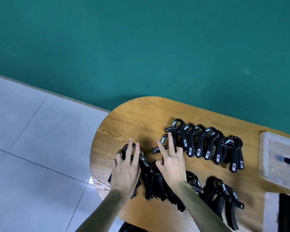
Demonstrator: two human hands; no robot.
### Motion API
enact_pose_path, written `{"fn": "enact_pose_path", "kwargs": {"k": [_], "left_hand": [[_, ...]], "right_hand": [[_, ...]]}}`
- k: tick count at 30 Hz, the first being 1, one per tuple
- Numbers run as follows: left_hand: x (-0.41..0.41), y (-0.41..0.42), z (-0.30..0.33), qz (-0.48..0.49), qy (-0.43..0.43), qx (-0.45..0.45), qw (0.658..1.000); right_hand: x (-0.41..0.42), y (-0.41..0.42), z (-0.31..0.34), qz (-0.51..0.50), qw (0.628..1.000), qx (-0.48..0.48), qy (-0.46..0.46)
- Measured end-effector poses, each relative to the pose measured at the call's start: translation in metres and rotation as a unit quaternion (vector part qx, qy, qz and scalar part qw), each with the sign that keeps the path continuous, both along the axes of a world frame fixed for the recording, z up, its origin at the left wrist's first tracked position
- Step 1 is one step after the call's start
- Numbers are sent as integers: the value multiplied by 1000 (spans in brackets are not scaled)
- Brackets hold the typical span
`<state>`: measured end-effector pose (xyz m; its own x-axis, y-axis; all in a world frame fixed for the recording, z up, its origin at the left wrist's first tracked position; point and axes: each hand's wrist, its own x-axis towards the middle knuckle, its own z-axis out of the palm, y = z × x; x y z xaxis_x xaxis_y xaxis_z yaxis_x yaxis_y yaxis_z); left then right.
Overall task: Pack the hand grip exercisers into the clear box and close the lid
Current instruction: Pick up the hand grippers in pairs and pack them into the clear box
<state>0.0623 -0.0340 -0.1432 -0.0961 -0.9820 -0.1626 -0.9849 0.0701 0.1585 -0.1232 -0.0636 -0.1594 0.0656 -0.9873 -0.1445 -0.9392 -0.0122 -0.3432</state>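
Small white labels sit near the handle ends of the far-row grips [206,144], but their print is too small to read. These exercisers are black, with ribbed handles joined at a rounded head by a coiled silver spring. The far row lies on the counter [124,118] side by side and overlapping, heads toward the green wall [141,47], handles pointing back toward the person, long axes running roughly away from the camera and leaning slightly right. A near row of grips [157,183] lies closer to the counter's front edge, partly under both forearms, and further ones [223,195] lie to its right, blurred. The counter is wood-grained, tan, with a rounded left end, standing over pale floor tiles [32,131]. The left hand [126,171] rests palm down on the leftmost grip [126,150], fingers [136,153] spread over its curved head, touching rather than clenched. The right hand [172,164] has its fingers loosely spread, index and middle extended onto a lone grip [159,144] lying crosswise between the rows; whether it grasps anything I cannot tell. The clear box [264,158] sits at the counter's right edge, well apart from both hands, blurred, with rounded corners and a dark shape inside.
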Motion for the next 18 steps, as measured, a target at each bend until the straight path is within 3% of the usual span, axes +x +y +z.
{"fn": "enact_pose_path", "kwargs": {"k": [9,18], "left_hand": [[-56,-2,51,-63,-40,-12,997],[-172,14,109,-144,5,-18,989]], "right_hand": [[-49,47,52,-93,995,-34,-20],[-150,123,111,-187,980,-70,-10]]}}
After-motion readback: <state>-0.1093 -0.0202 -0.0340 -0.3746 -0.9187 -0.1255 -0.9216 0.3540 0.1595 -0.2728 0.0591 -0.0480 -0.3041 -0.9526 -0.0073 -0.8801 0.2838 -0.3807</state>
